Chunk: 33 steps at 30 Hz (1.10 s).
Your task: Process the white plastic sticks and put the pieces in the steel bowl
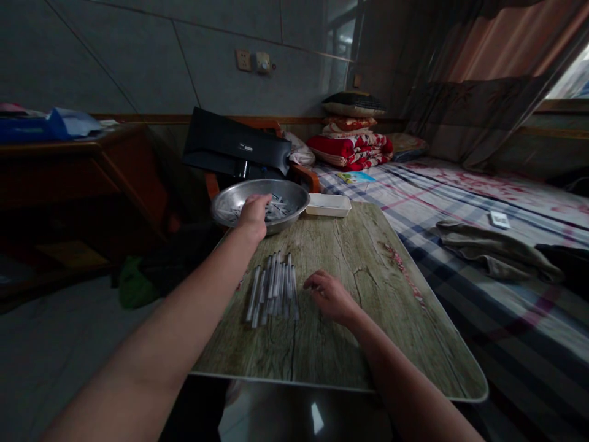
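Observation:
Over the steel basin (289, 222) at the table's far left is my left hand (254, 215). Its thumb points right, and most of its fingers are hidden, so its grip does not show. Small clear and dark plastic pieces (278, 209) lie in the basin, too small to name. My right hand (332, 297) rests low over the table, fingers loosely curled and apart, with nothing visible in them. Just left of it lies a bunch of slim clear pen-like tubes (275, 288), roughly side by side, their dark ends pointing away from me.
A white plastic tray (328, 206) stands right of the basin on the wood-patterned table (368, 331). Behind them a black monitor (234, 147) leans on a wooden chair. A bed with a checked sheet (414, 215) borders the table's right side; a cabinet (87, 178) stands left.

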Motion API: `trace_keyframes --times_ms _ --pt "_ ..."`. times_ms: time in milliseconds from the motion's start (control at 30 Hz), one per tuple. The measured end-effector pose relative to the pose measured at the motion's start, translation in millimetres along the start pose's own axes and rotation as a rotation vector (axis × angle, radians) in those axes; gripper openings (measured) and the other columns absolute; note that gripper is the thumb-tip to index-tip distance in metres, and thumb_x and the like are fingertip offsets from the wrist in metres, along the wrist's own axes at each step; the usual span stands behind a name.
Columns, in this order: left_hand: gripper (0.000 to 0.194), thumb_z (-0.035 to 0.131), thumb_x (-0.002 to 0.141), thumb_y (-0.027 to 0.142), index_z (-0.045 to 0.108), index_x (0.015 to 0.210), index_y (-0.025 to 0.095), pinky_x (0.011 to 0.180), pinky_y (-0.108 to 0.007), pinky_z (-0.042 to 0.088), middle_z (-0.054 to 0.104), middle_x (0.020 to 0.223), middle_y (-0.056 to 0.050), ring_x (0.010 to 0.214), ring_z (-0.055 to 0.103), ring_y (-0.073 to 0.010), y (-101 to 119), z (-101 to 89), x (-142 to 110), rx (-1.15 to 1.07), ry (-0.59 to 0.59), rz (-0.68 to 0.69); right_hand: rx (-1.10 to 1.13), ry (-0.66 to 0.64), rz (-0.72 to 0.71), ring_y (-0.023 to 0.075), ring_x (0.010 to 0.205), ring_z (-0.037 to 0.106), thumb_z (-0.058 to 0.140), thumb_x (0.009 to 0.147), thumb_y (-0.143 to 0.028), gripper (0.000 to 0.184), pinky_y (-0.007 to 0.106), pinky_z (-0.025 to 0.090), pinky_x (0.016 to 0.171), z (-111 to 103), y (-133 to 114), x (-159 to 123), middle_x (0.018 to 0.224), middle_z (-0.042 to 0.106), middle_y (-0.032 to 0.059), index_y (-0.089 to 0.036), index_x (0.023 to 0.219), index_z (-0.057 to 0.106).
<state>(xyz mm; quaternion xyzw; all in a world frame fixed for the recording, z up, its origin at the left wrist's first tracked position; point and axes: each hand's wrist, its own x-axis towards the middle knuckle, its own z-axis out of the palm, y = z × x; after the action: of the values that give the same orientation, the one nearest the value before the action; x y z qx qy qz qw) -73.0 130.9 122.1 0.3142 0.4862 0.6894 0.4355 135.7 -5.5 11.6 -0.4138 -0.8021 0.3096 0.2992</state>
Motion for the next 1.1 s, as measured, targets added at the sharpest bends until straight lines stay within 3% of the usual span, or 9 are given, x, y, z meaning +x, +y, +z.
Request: trace_keyframes --times_ms 67,133,300,500,667,767,900,967,1100 --pt "0.025 0.071 0.063 0.016 0.061 0.085 0.021 0.090 -0.033 0.043 0.062 0.089 -0.001 0.095 0.059 -0.0182 -17 -12.1 -33 0.035 0.018 0.015 -0.030 -0.098 -0.082 0.0178 0.098 0.058 0.049 0.078 0.000 0.036 0.034 0.044 0.093 3 -4 -1 0.105 0.060 0.0084 -0.017 0.104 0.068" --pt "0.030 0.069 0.063 0.017 0.063 0.092 0.021 0.096 -0.032 0.040 0.061 0.096 -0.001 0.101 0.058 -0.0176 -31 -22.3 -66 0.057 -0.086 0.024 -0.096 -0.174 -0.125 0.0196 0.104 0.056 0.052 0.080 -0.004 0.036 0.037 0.042 0.097 6 -8 -2 0.108 0.060 0.0093 -0.018 0.110 0.069" --pt "0.030 0.065 0.067 0.018 0.064 0.098 0.021 0.104 -0.035 0.036 0.062 0.107 -0.005 0.112 0.055 -0.0197 -55 -39.0 -124 0.056 -0.226 0.002 -0.304 -0.239 -0.069 0.0214 0.099 0.055 0.056 0.086 -0.019 0.023 0.037 0.042 0.093 9 -16 -2 0.102 0.061 0.0100 -0.015 0.106 0.067" --pt "0.033 0.063 0.069 0.019 0.062 0.102 0.022 0.109 -0.039 0.034 0.061 0.112 -0.006 0.116 0.054 -0.0218 -82 -48.1 -150 0.059 -0.265 -0.100 -0.493 -0.127 0.334 0.0226 0.089 0.063 0.051 0.085 -0.020 0.026 0.031 0.042 0.077 7 -18 1 0.100 0.067 0.0127 -0.013 0.109 0.060" --pt "0.049 0.065 0.069 0.017 0.053 0.116 0.021 0.108 -0.041 0.036 0.058 0.121 -0.009 0.117 0.054 -0.0218 -96 -51.9 -158 0.120 -0.231 -0.100 -0.492 -0.041 0.458 0.0230 0.088 0.065 0.052 0.079 -0.017 0.031 0.029 0.039 0.071 1 -9 3 0.099 0.070 0.0122 -0.015 0.108 0.064" --pt "0.057 0.068 0.071 0.019 0.049 0.124 0.022 0.107 -0.041 0.037 0.056 0.127 -0.011 0.120 0.053 -0.0223 -99 -54.0 -161 0.127 -0.238 -0.130 -0.298 0.020 0.499 0.0181 0.074 0.060 0.057 0.072 -0.015 0.024 0.027 0.036 0.064 -5 -3 5 0.079 0.067 0.0058 -0.016 0.093 0.067" --pt "0.054 0.074 0.072 0.026 0.054 0.122 0.022 0.105 -0.040 0.040 0.059 0.126 -0.011 0.123 0.054 -0.0248 -101 -53.5 -164 0.059 -0.265 -0.192 0.345 0.032 0.421 0.0112 0.056 0.043 0.056 0.070 -0.018 0.016 0.024 0.030 0.054 -8 -1 5 0.063 0.052 -0.0024 -0.016 0.084 0.063" --pt "0.040 0.074 0.075 0.034 0.063 0.112 0.021 0.102 -0.038 0.042 0.066 0.117 -0.010 0.118 0.058 -0.0251 -100 -52.0 -163 0.016 -0.344 -0.187 0.596 -0.035 0.345 0.0103 0.056 0.039 0.057 0.070 -0.023 0.013 0.024 0.029 0.053 -7 -3 3 0.064 0.048 -0.0031 -0.016 0.081 0.062" --pt "0.024 0.075 0.075 0.040 0.070 0.085 0.018 0.094 -0.034 0.046 0.073 0.092 -0.006 0.095 0.067 -0.0215 -95 -48.7 -160 -0.023 -0.423 -0.129 0.828 -0.100 0.261 0.0114 0.064 0.044 0.061 0.069 -0.024 0.014 0.025 0.036 0.059 -3 -6 1 0.073 0.051 -0.0007 -0.017 0.080 0.061"
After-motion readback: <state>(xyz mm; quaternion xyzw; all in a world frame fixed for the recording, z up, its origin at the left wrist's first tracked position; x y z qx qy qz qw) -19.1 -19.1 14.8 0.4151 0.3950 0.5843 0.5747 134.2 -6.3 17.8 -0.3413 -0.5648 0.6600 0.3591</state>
